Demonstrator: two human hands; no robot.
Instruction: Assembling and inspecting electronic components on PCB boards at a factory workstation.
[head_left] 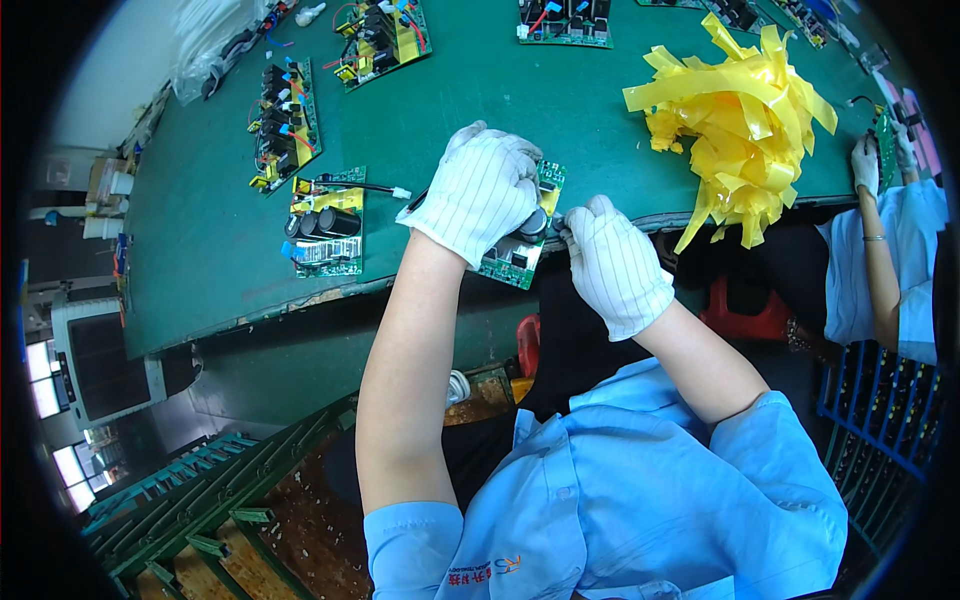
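Note:
A green circuit board (515, 262) with black cylindrical capacitors and a yellow-taped part is held at the table's front edge. My left hand (485, 190), in a white striped glove, is closed round its upper left part and hides much of it. To the right of the board, my gloved right hand (615, 262) has its fingers pinched together close to a black capacitor (535, 224); something small and dark shows at the fingertips, too little to name. Just left of my left hand lies another circuit board (330, 225), with a dark cable ending in a white connector (401, 193).
A pile of yellow tape strips (740, 120) lies on the green table (530, 100) to the right. More circuit boards (285, 125) stand toward the back and left. At the far right, a co-worker's gloved hand (866, 165) holds a board. A green rack (220, 510) stands at lower left.

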